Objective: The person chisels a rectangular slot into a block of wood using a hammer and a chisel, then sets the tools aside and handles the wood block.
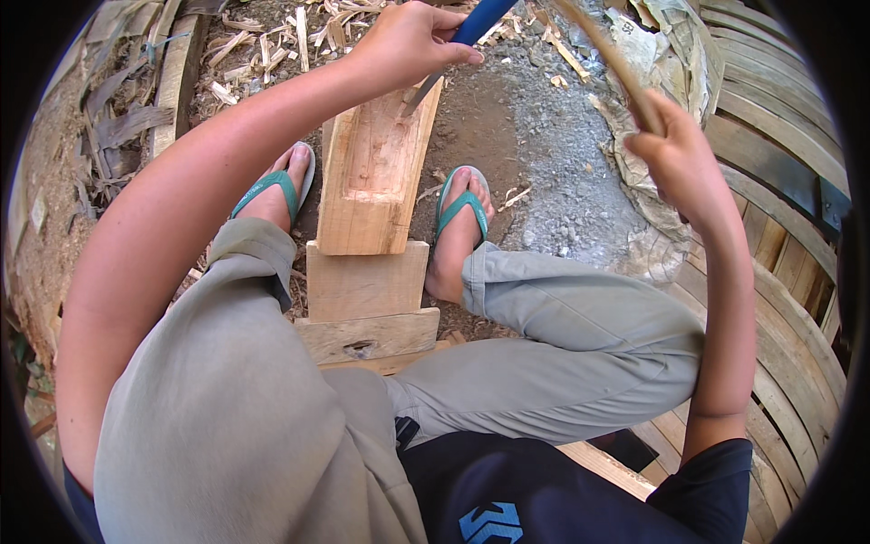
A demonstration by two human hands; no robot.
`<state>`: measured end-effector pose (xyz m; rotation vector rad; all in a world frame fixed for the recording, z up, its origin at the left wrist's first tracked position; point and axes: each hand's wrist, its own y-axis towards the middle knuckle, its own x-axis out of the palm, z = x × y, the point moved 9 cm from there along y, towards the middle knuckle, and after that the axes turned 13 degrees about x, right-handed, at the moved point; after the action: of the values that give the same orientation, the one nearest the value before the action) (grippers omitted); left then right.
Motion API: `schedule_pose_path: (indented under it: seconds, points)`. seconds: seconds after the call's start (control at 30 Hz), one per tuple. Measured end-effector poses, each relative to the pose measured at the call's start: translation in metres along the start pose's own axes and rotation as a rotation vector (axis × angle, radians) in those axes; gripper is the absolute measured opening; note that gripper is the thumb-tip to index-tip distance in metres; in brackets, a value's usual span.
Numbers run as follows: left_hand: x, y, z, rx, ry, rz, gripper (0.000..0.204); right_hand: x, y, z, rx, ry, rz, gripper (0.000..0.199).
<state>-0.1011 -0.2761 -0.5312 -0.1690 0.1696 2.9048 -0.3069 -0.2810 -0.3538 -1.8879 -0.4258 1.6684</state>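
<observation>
My left hand [405, 47] grips a chisel [481, 20] with a blue handle. Its metal blade slants down to the left, with the tip at the hollow of a pale wooden block [361, 227]. That block has a long rectangular recess cut into its top face and lies between my feet. On the right, my right hand [678, 156] is closed round a wooden handle [607, 53], raised to the side of the chisel. The handle's far end runs out of the picture at the top, so whatever it carries is hidden.
Under the block's near end lie wooden boards [367, 283]. Wood shavings [331, 27] litter the ground at the back. Slatted wood [779, 172] borders the right side, beside a crumpled sack [654, 50]. My feet in green flip-flops [460, 213] flank the block.
</observation>
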Motion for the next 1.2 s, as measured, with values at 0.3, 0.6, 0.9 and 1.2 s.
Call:
schedule_pose_path:
  seconds: [0.3,0.6,0.9,1.2]
  points:
    - [-0.002,-0.001,-0.004,-0.043,-0.009,0.001,0.03,-0.034,-0.013,-0.007,-0.001,0.371,0.171,0.023]
    - [0.002,0.0,-0.01,0.058,0.13,-0.007,0.041,-0.04,-0.015,0.001,0.084,0.153,0.088,0.017]
    - [0.002,0.002,-0.005,-0.04,0.016,-0.032,0.027,-0.001,-0.024,0.009,0.092,0.302,0.007,0.021]
    - [0.001,0.0,-0.024,0.091,0.222,-0.006,0.054,-0.033,-0.033,-0.016,0.005,0.338,0.111,0.025]
